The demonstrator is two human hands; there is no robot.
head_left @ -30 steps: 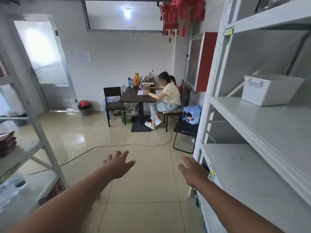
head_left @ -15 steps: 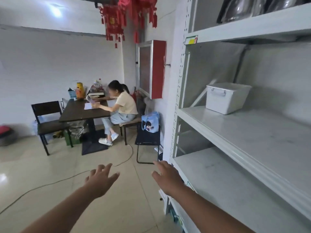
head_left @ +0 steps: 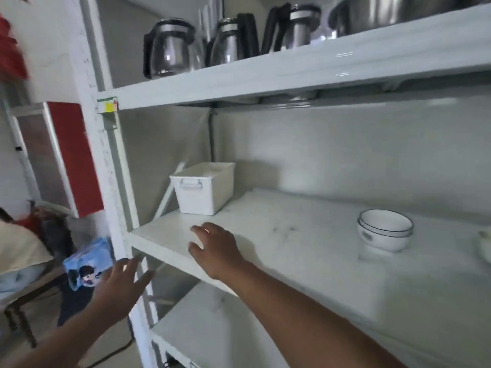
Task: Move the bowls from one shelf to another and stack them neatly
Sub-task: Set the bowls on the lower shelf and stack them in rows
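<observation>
Both hands are out in front with nothing in them. Over the near left part of the middle shelf (head_left: 305, 251), the right hand (head_left: 216, 248) hangs with its fingers loosely spread and slightly bent, pointing left; whether it touches the board cannot be told. Lower and further left, the left hand (head_left: 122, 284) has its fingers straight and fanned apart, in front of the white upright post (head_left: 106, 166) of the rack and just below the shelf's front edge.

Largest in view is the white metal rack itself, with a top shelf (head_left: 292, 73), the middle shelf and a lower shelf (head_left: 212, 328) beneath the right forearm. Along the top shelf stand three glass jugs with black handles (head_left: 172, 49), and at the far right a big steel basin (head_left: 398, 14). A red wall cabinet (head_left: 71, 158) hangs to the left of the rack, and under it a blue printed bag (head_left: 87, 264) sits on a chair.

At the far left of the middle shelf stands a white plastic bin (head_left: 203, 187) with a handle on its end. The bowls (head_left: 385, 232), white with a dark rim line, are nested as a stack of two on the right part of the same shelf, well apart from both hands. Another pale object is cut off by the right edge.
</observation>
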